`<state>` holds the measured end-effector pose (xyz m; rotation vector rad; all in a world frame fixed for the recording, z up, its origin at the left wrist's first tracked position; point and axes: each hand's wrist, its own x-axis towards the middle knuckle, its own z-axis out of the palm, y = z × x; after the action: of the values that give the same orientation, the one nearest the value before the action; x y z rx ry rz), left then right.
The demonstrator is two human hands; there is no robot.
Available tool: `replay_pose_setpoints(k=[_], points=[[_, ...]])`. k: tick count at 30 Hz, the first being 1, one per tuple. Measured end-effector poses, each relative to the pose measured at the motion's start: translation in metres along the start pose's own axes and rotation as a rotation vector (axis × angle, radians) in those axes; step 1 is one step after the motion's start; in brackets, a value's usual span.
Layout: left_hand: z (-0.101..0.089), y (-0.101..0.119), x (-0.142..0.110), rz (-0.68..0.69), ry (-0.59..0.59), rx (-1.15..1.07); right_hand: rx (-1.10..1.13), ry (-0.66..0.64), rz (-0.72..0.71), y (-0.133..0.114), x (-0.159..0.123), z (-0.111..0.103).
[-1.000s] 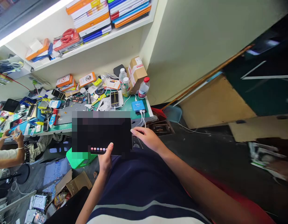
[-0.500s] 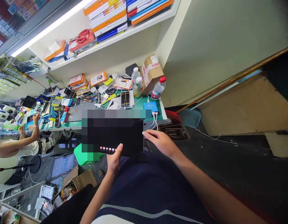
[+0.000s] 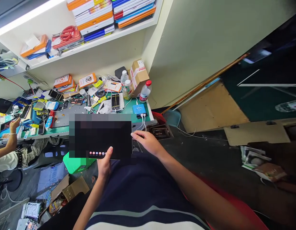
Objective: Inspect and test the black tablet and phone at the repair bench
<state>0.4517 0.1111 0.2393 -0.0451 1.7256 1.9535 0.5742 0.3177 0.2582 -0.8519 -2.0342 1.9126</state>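
A dark tablet point(image 3: 103, 135) with a row of small app icons along its lower edge is held out in front of my body; its left and top parts are blurred by blocks. My left hand point(image 3: 104, 163) grips the lower edge, thumb lying on the screen and fingers hidden behind. At the right edge, my right hand point(image 3: 148, 142) has thumb and forefinger closed together, fingertips against the tablet's side. Behind the tablet, a blue charging box point(image 3: 139, 109) with white cables plugged in sits on the green-topped workbench point(image 3: 128, 108).
Phones, orange boxes point(image 3: 87, 80), bottles point(image 3: 145, 91) and a carton point(image 3: 139, 75) crowd the bench. A shelf of stacked boxes point(image 3: 94, 20) hangs above. A co-worker's arm point(image 3: 12, 137) reaches over the bench at left. A green stool point(image 3: 74, 163) and open cardboard box point(image 3: 76, 188) stand on the floor.
My view has swung to the right, so the bench, tablet and hands sit further left in the picture. Both hands keep the same hold on the tablet.
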Motion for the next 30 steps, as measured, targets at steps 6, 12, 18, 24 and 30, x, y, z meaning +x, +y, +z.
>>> replay_pose_setpoints(k=[6, 12, 18, 24, 30], points=[[0.0036, 0.0034, -0.0008, -0.012, -0.013, -0.024, 0.004, -0.01, 0.009, -0.0013, 0.0009, 0.0003], [0.0033, 0.0042, -0.0015, -0.037, -0.007, -0.033, 0.011, -0.011, 0.01, -0.001, 0.0012, 0.0017], [0.002, 0.0031, -0.0015, -0.046, 0.035, -0.002, 0.004, -0.004, 0.012, -0.0006, 0.0007, 0.0024], [0.0028, 0.0028, -0.002, -0.003, 0.062, 0.011, 0.018, -0.008, 0.018, -0.0014, 0.0003, 0.0028], [0.0027, 0.0038, -0.0024, -0.024, 0.05, 0.013, 0.025, -0.011, 0.023, -0.0025, -0.0005, 0.0032]])
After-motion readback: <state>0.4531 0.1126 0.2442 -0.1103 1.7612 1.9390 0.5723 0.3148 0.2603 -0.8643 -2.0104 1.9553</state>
